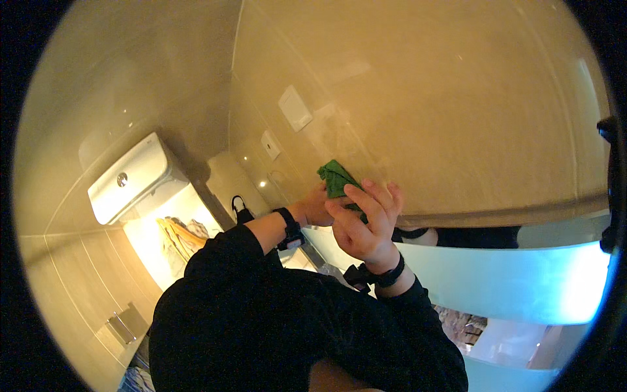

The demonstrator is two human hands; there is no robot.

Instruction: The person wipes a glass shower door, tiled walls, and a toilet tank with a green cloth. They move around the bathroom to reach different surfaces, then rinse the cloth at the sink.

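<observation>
A folded green cloth (338, 179) is between my two hands, in front of a beige tiled wall (441, 122). My left hand (316, 205) grips it from the left, its fingers mostly hidden behind the cloth and my other hand. From the right, my right hand (368, 220) reaches over the cloth, with green showing between its thumb and index finger. Its other fingers are stretched out towards the wall. Both wrists wear black bands, and the sleeves are black.
A white toilet cistern (130, 179) with a round button stands at left; yellowish cloths (181, 235) lie before it. Two white plates (295, 109) sit on the wall. A metal holder (122, 327) is at lower left. On the right, a mirror strip (475, 236) borders a blue-lit pale panel (509, 281).
</observation>
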